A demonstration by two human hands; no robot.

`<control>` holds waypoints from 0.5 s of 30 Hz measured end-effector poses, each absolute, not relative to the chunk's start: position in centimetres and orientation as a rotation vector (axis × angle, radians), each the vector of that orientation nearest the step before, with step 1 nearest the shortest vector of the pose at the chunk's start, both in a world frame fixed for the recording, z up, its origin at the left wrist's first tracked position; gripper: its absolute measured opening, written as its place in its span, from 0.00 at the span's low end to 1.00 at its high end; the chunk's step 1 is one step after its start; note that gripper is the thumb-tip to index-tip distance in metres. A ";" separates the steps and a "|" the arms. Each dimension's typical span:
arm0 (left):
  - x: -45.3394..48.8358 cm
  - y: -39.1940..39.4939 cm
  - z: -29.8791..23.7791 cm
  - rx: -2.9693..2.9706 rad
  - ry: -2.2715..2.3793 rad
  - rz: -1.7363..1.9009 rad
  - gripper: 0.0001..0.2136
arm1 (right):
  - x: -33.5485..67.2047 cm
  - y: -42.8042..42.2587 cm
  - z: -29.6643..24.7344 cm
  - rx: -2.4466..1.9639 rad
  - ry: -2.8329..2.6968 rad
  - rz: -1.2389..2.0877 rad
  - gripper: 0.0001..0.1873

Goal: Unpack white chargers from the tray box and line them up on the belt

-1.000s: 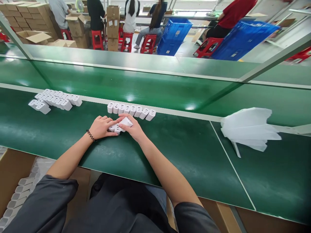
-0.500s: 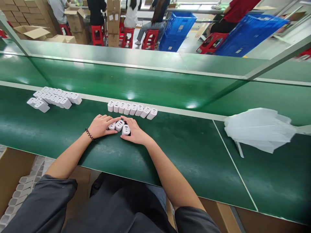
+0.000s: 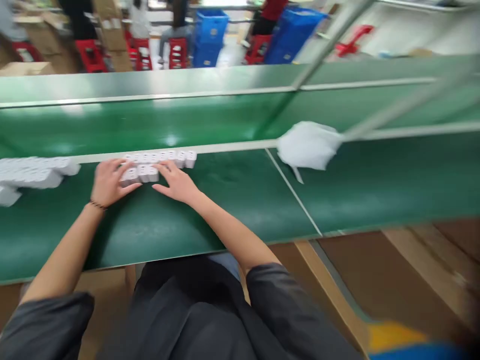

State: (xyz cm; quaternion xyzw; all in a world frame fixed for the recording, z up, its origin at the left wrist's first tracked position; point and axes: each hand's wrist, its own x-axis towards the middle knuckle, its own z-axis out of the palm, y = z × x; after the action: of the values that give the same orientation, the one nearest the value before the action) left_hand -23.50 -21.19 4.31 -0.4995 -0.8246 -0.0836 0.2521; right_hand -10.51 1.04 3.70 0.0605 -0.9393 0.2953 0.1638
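Both my hands rest on the green belt (image 3: 225, 200) around a short row of small white chargers (image 3: 142, 173). My left hand (image 3: 108, 182) lies with fingers spread against the row's left end. My right hand (image 3: 176, 182) lies flat with fingers stretched toward the row's right end. Just behind them a longer row of white chargers (image 3: 165, 156) stands along the pale strip at the belt's far edge. The picture is smeared by motion.
A larger cluster of white chargers (image 3: 33, 172) lies at far left on the belt. A crumpled white plastic bag (image 3: 307, 145) sits to the right past a white seam line. Beyond the belts are blue crates (image 3: 208, 37), red stools, cardboard boxes and seated people.
The camera has swung right and down. My hands have slid the short group of chargers away from me, up against the longer row, and my fingers have flattened out.
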 end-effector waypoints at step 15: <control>-6.2 -1.7 0.6 -2.701 -1.592 -0.224 0.32 | 34.2 10.0 -19.4 -1.797 -1.432 1.009 0.28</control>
State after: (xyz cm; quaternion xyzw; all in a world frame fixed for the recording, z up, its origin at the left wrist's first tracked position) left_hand -6.15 -1.67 0.62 -0.8593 -0.5065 -0.0713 -0.0008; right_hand 34.24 10.04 -19.41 -0.6805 -0.5424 0.3820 0.3110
